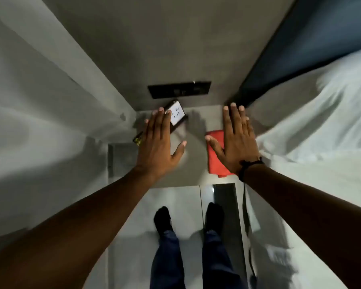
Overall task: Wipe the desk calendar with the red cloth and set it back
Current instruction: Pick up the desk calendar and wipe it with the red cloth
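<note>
At the far left of the surface (193, 130), the calendar (176, 115) stands tilted, likely a light, stiff card easel best pinched by its side edges, while the soft folded cloth (215, 157) lies right, both the left hand (157, 142) and the right hand (236, 138) spread flat above, grasping nothing.

Dim, soft-focus wide-angle view, stretched edges, faint shadows.
</note>
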